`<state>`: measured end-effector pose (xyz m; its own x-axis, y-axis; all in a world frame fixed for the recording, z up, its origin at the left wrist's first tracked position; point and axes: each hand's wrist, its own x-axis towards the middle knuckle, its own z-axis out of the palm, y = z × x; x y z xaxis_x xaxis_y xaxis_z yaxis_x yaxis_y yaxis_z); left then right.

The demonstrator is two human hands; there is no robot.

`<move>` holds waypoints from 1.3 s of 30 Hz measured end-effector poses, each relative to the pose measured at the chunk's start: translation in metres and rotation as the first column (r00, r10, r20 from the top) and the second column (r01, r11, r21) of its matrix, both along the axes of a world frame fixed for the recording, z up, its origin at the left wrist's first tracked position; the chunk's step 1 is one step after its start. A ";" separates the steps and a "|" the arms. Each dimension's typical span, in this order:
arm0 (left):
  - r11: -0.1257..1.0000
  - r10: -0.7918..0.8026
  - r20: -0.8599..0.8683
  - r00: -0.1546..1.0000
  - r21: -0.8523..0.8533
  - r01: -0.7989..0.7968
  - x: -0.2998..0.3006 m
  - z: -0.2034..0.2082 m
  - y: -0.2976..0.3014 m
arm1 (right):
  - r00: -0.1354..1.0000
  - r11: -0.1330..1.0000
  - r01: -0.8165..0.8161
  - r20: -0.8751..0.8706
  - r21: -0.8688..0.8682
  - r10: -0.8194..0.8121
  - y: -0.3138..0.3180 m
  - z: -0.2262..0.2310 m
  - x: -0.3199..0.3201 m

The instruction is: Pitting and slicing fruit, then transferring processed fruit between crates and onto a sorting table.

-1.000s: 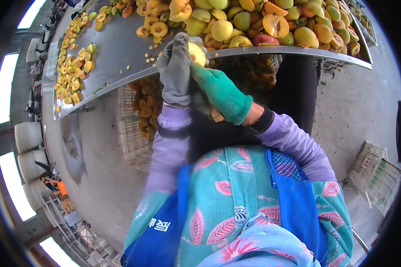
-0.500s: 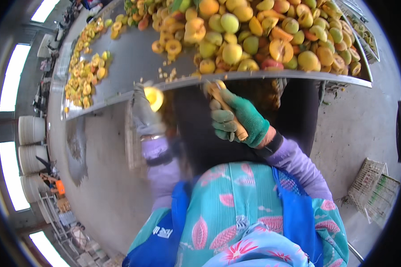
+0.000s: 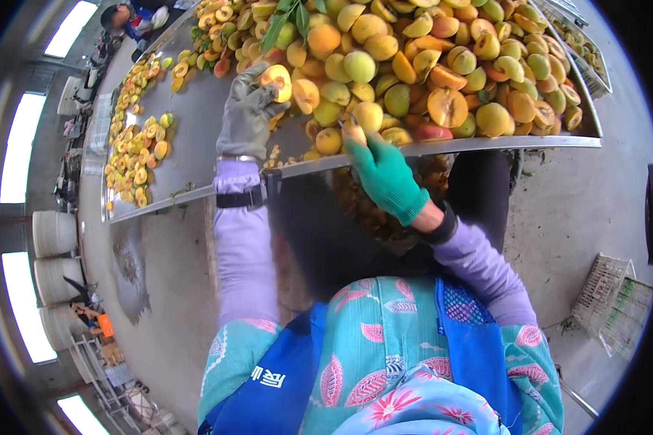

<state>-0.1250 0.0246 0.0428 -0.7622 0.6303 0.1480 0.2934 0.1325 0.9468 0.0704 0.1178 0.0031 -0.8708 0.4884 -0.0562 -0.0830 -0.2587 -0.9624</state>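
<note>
My left hand [image 3: 247, 116], in a grey glove, is closed around a peach half [image 3: 276, 82] over the metal tray. Its fingertips are beside the near-left edge of the fruit pile. My right hand [image 3: 386, 176], in a green glove, is at the tray's front rim, its fingers closed on a wooden-handled tool [image 3: 353, 131]. Most of the handle is hidden by the glove, and the tool's tip is hard to make out against the fruit. Whole and halved yellow peaches [image 3: 448, 107] are heaped in front of both hands.
The metal tray [image 3: 196, 130] has a raised front rim. Cut halves [image 3: 139, 152] lie along its left side, and green leaves [image 3: 286, 22] on the pile. Fruit sits below the rim. White crates [image 3: 606, 301] stand at right; a person [image 3: 127, 20] is at far left.
My left hand has moved forward with the peach half, from in front of the rim to over the tray. My right hand has turned, lowering the tool's handle toward the rim, and no longer shows its full length.
</note>
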 end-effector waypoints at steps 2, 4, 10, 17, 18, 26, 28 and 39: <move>0.998 -0.038 -0.393 0.919 -0.063 0.014 0.036 0.008 -0.013 | 0.998 0.931 0.064 -0.013 0.359 -0.064 0.000 -0.003 -0.022; 0.965 -0.078 0.076 0.994 0.255 0.056 0.044 -0.010 -0.022 | 0.995 0.733 0.100 -0.056 0.673 -0.084 -0.009 -0.002 -0.034; 0.912 0.088 0.167 0.982 0.383 -0.147 0.074 -0.038 -0.015 | 0.998 0.705 -0.021 0.052 0.709 -0.022 -0.023 -0.006 -0.033; 0.821 0.087 0.405 0.910 0.488 -0.296 0.088 -0.033 -0.006 | 0.991 0.745 -0.042 0.125 0.666 -0.057 -0.036 -0.005 -0.019; 0.816 0.109 0.365 0.925 0.498 -0.293 0.090 -0.036 -0.004 | 0.992 0.763 -0.030 0.115 0.645 -0.058 -0.037 -0.006 -0.018; 0.970 0.070 0.267 0.961 0.206 -0.128 0.084 -0.023 -0.010 | 0.958 0.960 -0.239 0.129 -0.144 0.258 -0.036 0.019 -0.006; 0.977 0.025 0.262 0.965 0.199 -0.080 0.083 -0.015 -0.009 | 0.934 0.846 -0.307 0.032 -0.437 0.356 -0.037 0.023 -0.005; 0.990 0.086 0.060 0.994 0.107 -0.092 0.097 -0.031 -0.032 | 0.692 0.034 -0.593 -0.488 -0.804 0.532 -0.035 0.002 0.000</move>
